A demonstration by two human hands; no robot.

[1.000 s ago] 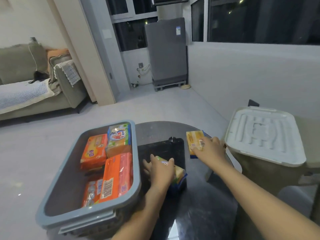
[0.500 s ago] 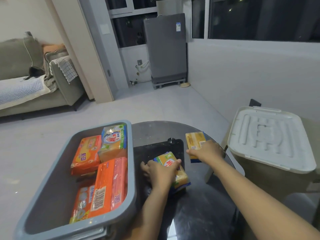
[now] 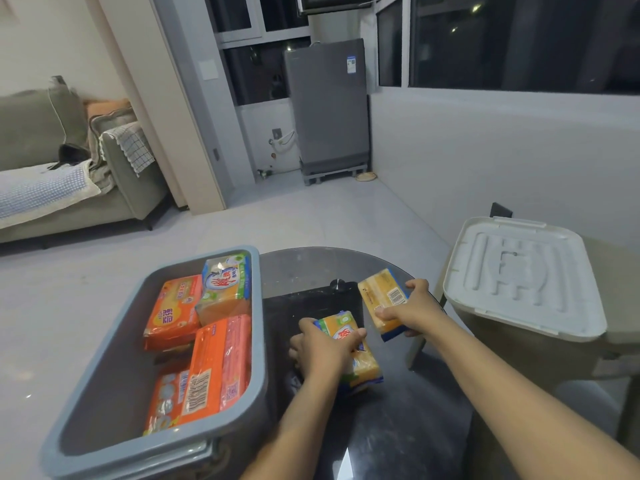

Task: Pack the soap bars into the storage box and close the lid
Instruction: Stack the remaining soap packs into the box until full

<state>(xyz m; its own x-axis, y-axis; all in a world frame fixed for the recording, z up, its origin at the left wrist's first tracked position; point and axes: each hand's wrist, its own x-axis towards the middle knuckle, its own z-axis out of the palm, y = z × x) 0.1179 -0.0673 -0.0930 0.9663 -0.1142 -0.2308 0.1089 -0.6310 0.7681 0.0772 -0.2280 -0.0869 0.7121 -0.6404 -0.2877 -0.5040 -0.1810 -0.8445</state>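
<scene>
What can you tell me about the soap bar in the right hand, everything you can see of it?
The soap bar is a rectangular block, yellow-orange under what looks like clear glossy wrap, with blue edging at its ends and a white barcode label on its upper face. It is tilted, far end raised, above the dark round table, right of the black tray. The right hand grips it from the right side, fingers curled round its far and near edges. Whether its lower end touches the table cannot be told.

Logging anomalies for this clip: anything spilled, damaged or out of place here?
Nothing spilled or damaged. The white lid lies off to the right, not on the grey box. Each hand, left and right, grips a yellow soap pack over the table.
</scene>
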